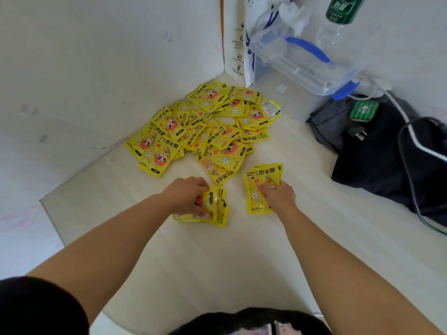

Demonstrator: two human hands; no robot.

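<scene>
A loose heap of yellow hand-warmer packets lies in the far corner of a pale table. My left hand grips a small bundle of packets just in front of the heap, fingers curled round it. My right hand rests on a neat stack of packets to the right, fingers lying on top of the pile. Whether its thumb curls under the stack is hidden.
White walls close the corner at left and back. A clear plastic box with blue clips leans at the back right beside a green-labelled bottle. A dark bag with cables and a charger lies on the right.
</scene>
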